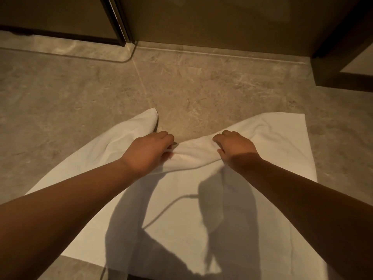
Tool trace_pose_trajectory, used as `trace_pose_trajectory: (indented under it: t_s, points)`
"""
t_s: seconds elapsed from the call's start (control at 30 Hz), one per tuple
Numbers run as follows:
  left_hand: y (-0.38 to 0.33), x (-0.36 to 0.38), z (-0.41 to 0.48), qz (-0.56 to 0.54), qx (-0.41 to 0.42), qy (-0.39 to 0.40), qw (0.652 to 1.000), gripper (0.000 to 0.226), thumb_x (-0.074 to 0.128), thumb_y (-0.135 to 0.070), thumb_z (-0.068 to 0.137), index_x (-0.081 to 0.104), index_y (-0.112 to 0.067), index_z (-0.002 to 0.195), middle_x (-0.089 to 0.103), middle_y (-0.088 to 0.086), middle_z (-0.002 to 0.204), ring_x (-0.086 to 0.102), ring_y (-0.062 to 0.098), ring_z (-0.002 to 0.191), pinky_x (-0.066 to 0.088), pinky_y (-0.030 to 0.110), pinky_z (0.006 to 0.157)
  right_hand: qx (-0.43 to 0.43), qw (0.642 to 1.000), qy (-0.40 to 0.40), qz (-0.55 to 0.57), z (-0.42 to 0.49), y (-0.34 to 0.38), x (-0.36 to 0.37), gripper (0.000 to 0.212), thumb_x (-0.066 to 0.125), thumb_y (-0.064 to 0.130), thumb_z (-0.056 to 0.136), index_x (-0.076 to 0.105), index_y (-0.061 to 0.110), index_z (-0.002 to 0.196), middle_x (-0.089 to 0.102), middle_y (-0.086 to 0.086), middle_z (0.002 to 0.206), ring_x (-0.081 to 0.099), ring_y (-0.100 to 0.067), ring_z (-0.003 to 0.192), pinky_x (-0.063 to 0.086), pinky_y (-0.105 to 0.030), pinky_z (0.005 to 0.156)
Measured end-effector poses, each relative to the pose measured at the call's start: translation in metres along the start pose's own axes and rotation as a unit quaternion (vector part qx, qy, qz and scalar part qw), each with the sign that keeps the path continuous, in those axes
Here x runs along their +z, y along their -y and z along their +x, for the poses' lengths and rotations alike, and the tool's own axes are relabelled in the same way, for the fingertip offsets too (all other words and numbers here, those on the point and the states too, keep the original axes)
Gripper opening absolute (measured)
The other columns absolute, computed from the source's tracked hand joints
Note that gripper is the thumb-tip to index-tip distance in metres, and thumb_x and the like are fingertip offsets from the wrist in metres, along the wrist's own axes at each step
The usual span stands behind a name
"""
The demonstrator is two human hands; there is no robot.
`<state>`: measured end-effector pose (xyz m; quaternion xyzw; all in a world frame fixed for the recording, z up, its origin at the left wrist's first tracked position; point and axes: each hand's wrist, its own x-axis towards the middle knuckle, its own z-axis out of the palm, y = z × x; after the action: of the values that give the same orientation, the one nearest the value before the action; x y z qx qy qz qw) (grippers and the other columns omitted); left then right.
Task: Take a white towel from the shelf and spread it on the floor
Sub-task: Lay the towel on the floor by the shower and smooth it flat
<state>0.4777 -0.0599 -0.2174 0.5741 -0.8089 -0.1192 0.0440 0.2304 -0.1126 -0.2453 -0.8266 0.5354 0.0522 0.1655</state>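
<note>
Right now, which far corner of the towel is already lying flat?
The far right corner of the towel lies square and flat; the far left corner is rolled over into a rounded fold.

Head view, steeply downward, close above floor (201, 87)

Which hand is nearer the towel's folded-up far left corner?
Left. The left hand grips the towel just beside that corner; the right hand grips it farther right.

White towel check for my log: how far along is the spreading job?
Done: the white towel is down on the stone floor, its near part flat. In hand: the left hand and right hand both grip its bunched far edge. Left: pulling that edge out flat.
</note>
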Motion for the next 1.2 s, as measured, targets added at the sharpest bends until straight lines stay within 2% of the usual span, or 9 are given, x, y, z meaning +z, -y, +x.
trace_pose_trajectory:
  t_s: [0.13, 0.27, 0.43, 0.6, 0.7, 0.83, 0.97, 1.1, 1.2]
  points:
    - [-0.002, -0.002, 0.0, 0.007, 0.022, -0.015, 1.0, 0.016, 0.06, -0.027, 0.088, 0.055, -0.012, 0.093, 0.058, 0.003, 0.094, 0.055, 0.025, 0.084, 0.041, 0.035, 0.055, 0.007, 0.999, 0.025, -0.032, 0.0, 0.005, 0.004, 0.045, 0.046, 0.014, 0.094, 0.038, 0.02, 0.137, 0.049, -0.005, 0.125, 0.05, -0.026, 0.11, 0.042, -0.035, 0.086]
    - [-0.002, -0.004, -0.001, 0.028, 0.054, -0.028, 0.998, 0.015, 0.062, -0.024, 0.086, 0.055, -0.011, 0.088, 0.059, 0.005, 0.087, 0.056, 0.027, 0.076, 0.036, 0.033, 0.049, 0.013, 0.998, 0.051, -0.046, 0.0, 0.011, 0.005, 0.066, 0.046, 0.008, 0.093, 0.017, 0.024, 0.15, 0.045, -0.007, 0.128, 0.052, -0.026, 0.11, 0.042, -0.033, 0.082]
    - [0.001, -0.009, 0.0, 0.032, 0.048, -0.041, 0.998, 0.015, 0.062, -0.023, 0.086, 0.054, -0.011, 0.088, 0.058, 0.003, 0.086, 0.054, 0.025, 0.075, 0.038, 0.033, 0.049, 0.012, 0.999, 0.021, -0.042, -0.001, 0.01, 0.002, 0.031, 0.045, 0.012, 0.094, 0.048, 0.019, 0.125, 0.05, -0.006, 0.117, 0.051, -0.025, 0.105, 0.039, -0.031, 0.074]
    - [-0.001, -0.014, 0.0, 0.019, 0.038, -0.05, 0.998, 0.013, 0.061, -0.021, 0.085, 0.053, -0.012, 0.088, 0.057, 0.002, 0.085, 0.053, 0.024, 0.075, 0.045, 0.039, 0.051, 0.016, 0.999, 0.002, -0.048, -0.004, 0.011, 0.002, 0.016, 0.043, 0.008, 0.093, 0.053, 0.016, 0.103, 0.05, -0.006, 0.106, 0.051, -0.024, 0.092, 0.033, -0.03, 0.063]
    - [0.0, -0.019, 0.003, 0.02, 0.051, -0.053, 0.997, 0.014, 0.063, -0.018, 0.084, 0.051, -0.01, 0.083, 0.055, 0.004, 0.081, 0.052, 0.025, 0.07, 0.043, 0.039, 0.05, 0.013, 0.999, -0.018, -0.048, -0.004, 0.01, 0.002, 0.025, 0.043, 0.008, 0.092, 0.047, 0.014, 0.117, 0.049, -0.006, 0.113, 0.048, -0.025, 0.101, 0.041, -0.034, 0.071]
    - [0.009, -0.029, 0.01, 0.023, 0.025, -0.074, 0.997, 0.016, 0.061, -0.021, 0.086, 0.047, -0.013, 0.084, 0.054, 0.004, 0.083, 0.05, 0.025, 0.072, 0.045, 0.041, 0.054, 0.037, 0.997, -0.064, 0.004, -0.001, 0.003, -0.005, 0.04, 0.047, 0.02, 0.094, 0.04, 0.014, 0.133, 0.045, -0.007, 0.128, 0.042, -0.025, 0.115, 0.039, -0.035, 0.087]
    - [0.021, -0.031, 0.02, 0.03, -0.029, -0.094, 0.995, 0.014, 0.057, -0.023, 0.088, 0.047, -0.013, 0.087, 0.054, 0.006, 0.087, 0.05, 0.028, 0.075, 0.04, 0.04, 0.054, 0.051, 0.986, -0.151, 0.055, -0.004, -0.004, -0.004, 0.042, 0.053, 0.016, 0.088, 0.045, 0.01, 0.129, 0.044, -0.009, 0.128, 0.043, -0.026, 0.115, 0.042, -0.036, 0.089]
    - [0.027, -0.021, 0.034, 0.09, -0.071, -0.061, 0.992, 0.013, 0.056, -0.014, 0.088, 0.055, -0.008, 0.099, 0.056, 0.012, 0.097, 0.051, 0.033, 0.084, 0.036, 0.038, 0.057, 0.045, 0.994, -0.093, -0.035, -0.008, -0.013, 0.012, 0.045, 0.056, 0.022, 0.087, 0.045, 0.01, 0.129, 0.044, -0.012, 0.129, 0.043, -0.029, 0.114, 0.042, -0.036, 0.083]
    - [0.017, -0.012, 0.042, 0.12, -0.027, -0.07, 0.99, 0.024, 0.049, -0.01, 0.087, 0.056, -0.007, 0.109, 0.057, 0.015, 0.106, 0.05, 0.034, 0.094, 0.035, 0.04, 0.072, 0.049, 0.997, -0.039, -0.05, -0.01, -0.019, 0.025, 0.061, 0.053, 0.027, 0.091, 0.03, 0.01, 0.146, 0.035, -0.019, 0.145, 0.034, -0.033, 0.131, 0.039, -0.04, 0.099]
